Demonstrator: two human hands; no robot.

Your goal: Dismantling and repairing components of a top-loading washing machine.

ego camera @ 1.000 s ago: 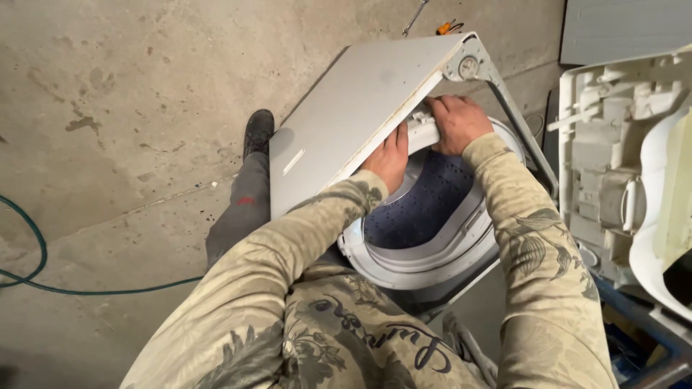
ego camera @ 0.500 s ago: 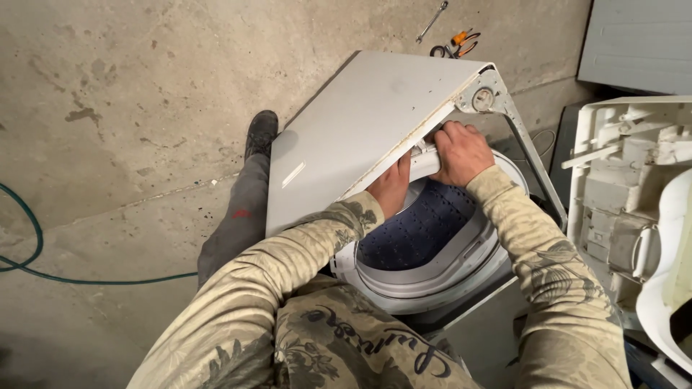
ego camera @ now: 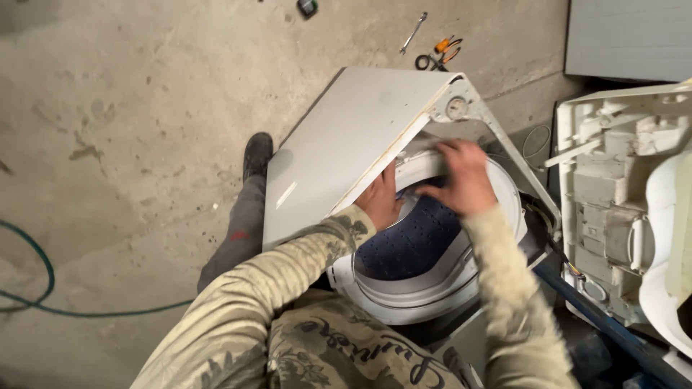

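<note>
1. Now the left hand (ego camera: pixel 380 202) rests on the white tub ring (ego camera: pixel 432 288) of the opened washing machine, just under the raised grey lid panel (ego camera: pixel 346 144); whether its fingers are spread I cannot tell.
2. Right hand (ego camera: pixel 461 180) hovers over the ring's far edge, fingers loosely spread, blurred.
3. Dark blue drum (ego camera: pixel 414 245) sits inside the ring.
4. Wrench (ego camera: pixel 413 32) and orange pliers (ego camera: pixel 441 54) lie on the concrete floor (ego camera: pixel 130 130).

White panel (ego camera: pixel 346 144), dark-blue drum (ego camera: pixel 414 245) (perforated), beige patterned sleeves (ego camera: pixel 288 274), green cable (ego camera: pixel 43 274).

Tan, dirt-smudged long sleeves (ego camera: pixel 288 266) with dark patterned print, dark script across the chest, grey trousers (ego camera: pixel 234 238), black shoe (ego camera: pixel 257 153).
</note>
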